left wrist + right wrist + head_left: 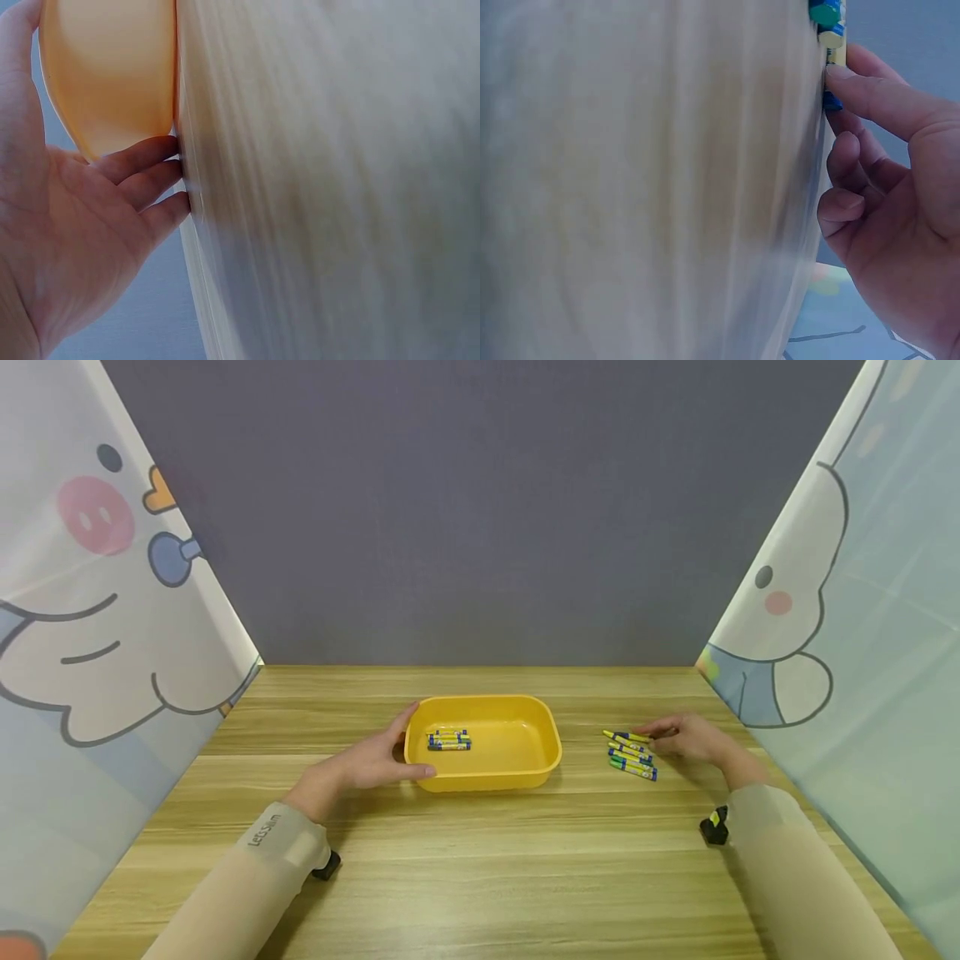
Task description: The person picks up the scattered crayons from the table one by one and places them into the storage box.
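Note:
In the head view my left hand (378,760) spans the left end of a yellow plastic tray (525,774), thumb along its front wall and index finger near the back corner. The left wrist view shows the other fingers of that hand (82,225) low beside the tray (112,75), their tips at the tabletop. Several crayons (449,742) in yellow and blue wrappers lie inside, at the left. On the right, my right hand (686,737) pinches a yellow crayon (624,737) between thumb and index finger, at the back of a row of crayons (632,768).
Everything stands on a wood-grain table (480,877). A dark grey panel (480,527) rises behind it. Printed cartoon curtains (112,635) hang at both sides, the right one close to my right forearm. The loose crayons lie to the right of the tray.

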### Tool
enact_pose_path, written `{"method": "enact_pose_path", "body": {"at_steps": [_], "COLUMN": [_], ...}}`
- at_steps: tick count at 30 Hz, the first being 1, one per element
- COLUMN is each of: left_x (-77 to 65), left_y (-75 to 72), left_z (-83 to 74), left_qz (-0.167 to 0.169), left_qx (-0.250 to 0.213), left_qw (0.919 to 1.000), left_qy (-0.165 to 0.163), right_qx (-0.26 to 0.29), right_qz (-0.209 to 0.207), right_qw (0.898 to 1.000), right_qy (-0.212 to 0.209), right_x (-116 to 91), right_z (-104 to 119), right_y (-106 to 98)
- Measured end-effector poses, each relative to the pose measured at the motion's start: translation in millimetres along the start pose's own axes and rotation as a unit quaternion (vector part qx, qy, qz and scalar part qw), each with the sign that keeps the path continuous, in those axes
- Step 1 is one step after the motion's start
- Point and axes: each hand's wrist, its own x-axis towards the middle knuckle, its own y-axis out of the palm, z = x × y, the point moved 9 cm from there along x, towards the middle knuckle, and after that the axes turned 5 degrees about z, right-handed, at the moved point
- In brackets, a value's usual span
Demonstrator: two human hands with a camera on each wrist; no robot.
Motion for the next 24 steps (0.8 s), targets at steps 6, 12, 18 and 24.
{"method": "enact_pose_path", "body": {"at_steps": [6, 12, 18, 24], "left_x": [-0.3, -0.7, -0.8, -1.3], "left_y": [0.5, 1.1, -0.6, -0.5], "left_z": [2.0, 0.0, -0.6, -1.3], "left_qz": [-0.002, 0.002, -0.003, -0.001], "left_qx": [-0.002, -0.016, -0.017, -0.025], "left_qw": [1.0000, 0.9999, 0.9999, 0.9997], "left_qy": [-0.004, -0.001, 0.000, -0.001], "right_qx": [-0.006, -0.003, 0.000, 0.010], "right_qz": [-0.010, -0.037, -0.060, -0.064], "right_qw": [1.000, 0.999, 0.998, 0.997], "right_qy": [0.017, 0.018, -0.017, -0.047], "right_x": [2.5, 4.7, 11.4, 23.9], "right_z": [-1.7, 5.7, 46.8, 96.0], "right_y": [-0.5, -4.4, -10.0, -5.3]}}
